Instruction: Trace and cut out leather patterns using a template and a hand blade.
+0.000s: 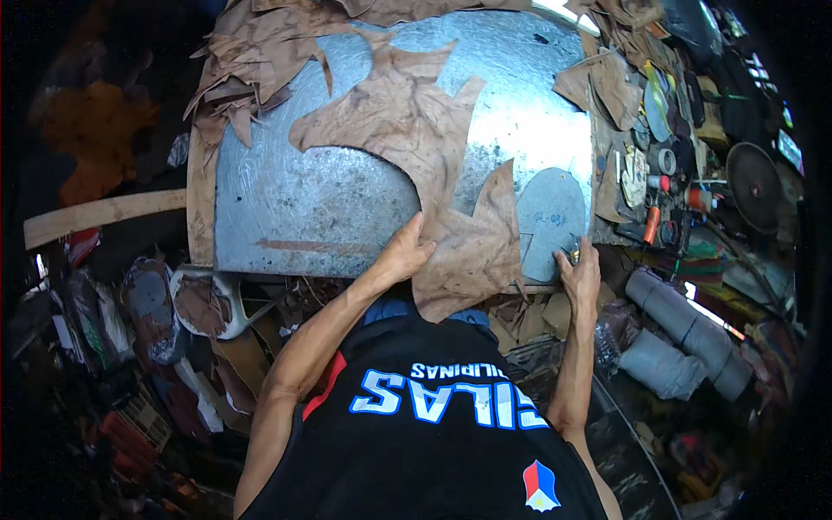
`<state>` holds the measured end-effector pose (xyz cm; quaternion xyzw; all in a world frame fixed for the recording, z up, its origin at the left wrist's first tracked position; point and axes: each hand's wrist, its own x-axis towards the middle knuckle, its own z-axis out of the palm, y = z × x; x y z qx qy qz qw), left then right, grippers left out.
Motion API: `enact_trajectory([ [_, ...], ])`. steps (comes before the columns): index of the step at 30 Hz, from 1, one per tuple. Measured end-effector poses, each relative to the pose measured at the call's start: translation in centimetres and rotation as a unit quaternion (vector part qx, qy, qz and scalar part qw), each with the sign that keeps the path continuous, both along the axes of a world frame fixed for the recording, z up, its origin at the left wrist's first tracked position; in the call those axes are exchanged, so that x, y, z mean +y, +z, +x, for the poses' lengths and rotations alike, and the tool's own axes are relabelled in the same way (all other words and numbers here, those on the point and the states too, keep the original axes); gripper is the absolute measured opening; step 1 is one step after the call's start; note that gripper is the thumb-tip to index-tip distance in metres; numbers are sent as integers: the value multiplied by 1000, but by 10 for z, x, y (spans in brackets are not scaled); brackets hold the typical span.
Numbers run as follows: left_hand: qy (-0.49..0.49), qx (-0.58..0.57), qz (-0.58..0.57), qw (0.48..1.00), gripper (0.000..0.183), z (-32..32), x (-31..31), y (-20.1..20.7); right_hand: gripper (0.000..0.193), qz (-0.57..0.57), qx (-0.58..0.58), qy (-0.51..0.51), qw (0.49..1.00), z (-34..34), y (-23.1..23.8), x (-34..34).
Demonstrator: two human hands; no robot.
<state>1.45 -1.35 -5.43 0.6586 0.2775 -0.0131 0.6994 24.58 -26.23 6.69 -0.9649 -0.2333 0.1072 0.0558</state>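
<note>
A large, irregular piece of brown leather (394,117) with cut-out edges lies across a scuffed metal-topped table (303,208), and its lower end hangs over the near edge. My left hand (406,250) grips the leather's left edge near the front of the table. At the table's near right, my right hand (582,270) is closed around a small object with a yellowish, shiny bit showing; its kind is hidden by the fingers. Just left of that hand lies a grey, round-topped flat template (552,221) with handwriting on it, beside the leather.
Leather scraps pile up at the table's far left (251,52). To the right, a cluttered bench holds a tape roll (666,160), an orange cylinder (652,225) and a round dark disc (752,179). A white plastic chair (238,308) stands at left; grey rolls (685,325) lie at right.
</note>
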Motion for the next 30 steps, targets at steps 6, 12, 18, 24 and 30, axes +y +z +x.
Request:
enact_trajectory([
  [6, -159, 91, 47, 982, 48, -49, 63, 78, 61, 4, 34, 14, 999, 25, -12, -22],
  [12, -281, 256, 128, 916, 34, -111, 65, 113, 56, -48, 45, 27, 997, 26, 1, -9],
  [18, -186, 307, 419, 834, 14, -136, 45, 111, 53, -44, 56, 45, 996, 37, -7, -20],
  [24, -82, 407, 416, 809, 25, -102, 47, 151, 56, 11, 77, 25, 997, 50, -18, -44],
  [30, -5, 236, 547, 803, 63, -46, 40, 79, 58, 48, 155, -47, 986, 51, -12, -22],
])
